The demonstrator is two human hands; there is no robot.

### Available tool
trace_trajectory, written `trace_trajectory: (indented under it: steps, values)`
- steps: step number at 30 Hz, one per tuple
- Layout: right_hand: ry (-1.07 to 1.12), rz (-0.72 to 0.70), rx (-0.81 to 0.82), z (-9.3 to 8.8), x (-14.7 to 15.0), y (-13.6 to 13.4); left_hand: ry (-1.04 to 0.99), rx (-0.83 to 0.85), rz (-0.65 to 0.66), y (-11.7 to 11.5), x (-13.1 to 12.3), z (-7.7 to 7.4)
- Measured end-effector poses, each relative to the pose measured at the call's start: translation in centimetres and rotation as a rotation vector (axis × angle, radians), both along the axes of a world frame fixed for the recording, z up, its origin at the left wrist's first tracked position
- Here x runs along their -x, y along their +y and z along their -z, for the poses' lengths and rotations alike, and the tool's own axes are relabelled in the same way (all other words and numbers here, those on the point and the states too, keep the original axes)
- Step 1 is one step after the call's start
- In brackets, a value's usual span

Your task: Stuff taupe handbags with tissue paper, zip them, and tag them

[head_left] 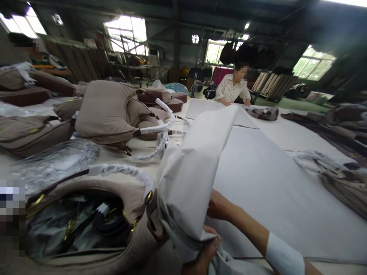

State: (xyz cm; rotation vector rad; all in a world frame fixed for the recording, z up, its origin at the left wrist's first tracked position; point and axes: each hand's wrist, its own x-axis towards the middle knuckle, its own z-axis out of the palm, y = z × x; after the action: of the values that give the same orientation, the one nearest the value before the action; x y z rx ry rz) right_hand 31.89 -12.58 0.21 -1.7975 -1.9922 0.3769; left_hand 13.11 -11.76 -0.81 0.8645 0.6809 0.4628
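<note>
A large white paper sheet stands bent up in front of me, curled over and creased along its lower part. My left hand is closed on its bottom edge, thumb on the near side. Just above, my right hand is closed at the sheet's right edge, its fingertips partly hidden by the paper. Left of the sheet sits an open beige handbag with a wrapped handle, dark lining and a coiled black strap inside.
More white sheets lie flat on the table at right. Several beige handbags and clear plastic bags cover the left. Unfilled bags lie at the right edge. A co-worker leans over the far side; another person is far left.
</note>
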Motion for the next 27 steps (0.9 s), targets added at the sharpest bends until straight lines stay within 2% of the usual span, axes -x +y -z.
trace_trajectory:
  steps: [3, 5, 8, 13, 18, 23, 27]
  values:
    - [-0.112, -0.11, 0.104, 2.0, -0.6, -1.8, -0.043, 0.059, 0.005, 1.1, 0.2, -0.3]
    - [-0.181, -0.139, 0.149, 2.4, -0.7, -2.9, -0.05, 0.144, 0.008, 1.7, 0.2, -0.6]
    - [-0.253, -0.142, 0.171, 2.1, -0.8, -3.6, -0.015, 0.187, -0.012, 2.3, 0.2, -1.0]
    - [-0.411, -0.184, 0.192, 1.3, -0.9, -3.5, 0.061, 0.115, -0.069, 2.2, 0.1, -1.3]
    - [-0.399, -0.147, 0.219, 1.2, -0.7, -3.4, 0.124, 0.127, -0.059, 2.4, -0.4, -1.2]
    - [-0.449, -0.075, 0.379, 0.8, -0.8, -1.9, 0.115, 0.14, -0.038, 3.1, -0.3, -0.7]
    - [-0.415, -0.078, 0.486, -0.3, -1.0, -0.4, 0.109, 0.213, -0.021, 3.4, -0.2, -0.8]
